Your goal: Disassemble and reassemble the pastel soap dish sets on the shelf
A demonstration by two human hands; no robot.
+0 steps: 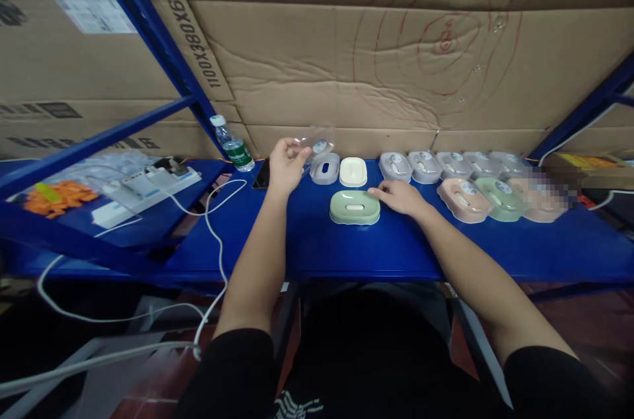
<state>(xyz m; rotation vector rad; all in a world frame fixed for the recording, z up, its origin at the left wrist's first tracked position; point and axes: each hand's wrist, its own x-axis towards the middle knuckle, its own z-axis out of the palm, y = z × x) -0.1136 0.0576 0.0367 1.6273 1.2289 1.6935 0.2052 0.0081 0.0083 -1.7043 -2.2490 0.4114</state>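
My left hand point(288, 164) pinches a clear plastic cover point(319, 140) with a round label, raised over the left of the blue shelf. Just right of that hand lies a grey-lilac dish point(325, 169) with an oval hole, and beside it a cream dish point(353, 172). Nearer to me sits a green oval box point(354, 207) with a pale bar in its centre. My right hand point(396, 197) is at its upper right edge, thumb and forefinger close to the rim, the other fingers curled. Whether it grips anything is too small to tell.
Several lilac boxes point(424, 167) with labels stand in a back row at the right, with pink boxes point(464, 199) and a green box point(499, 198) before them. A water bottle point(235, 147), dark phone point(261, 174), white cable point(218, 234) and power strip point(148, 197) are at the left.
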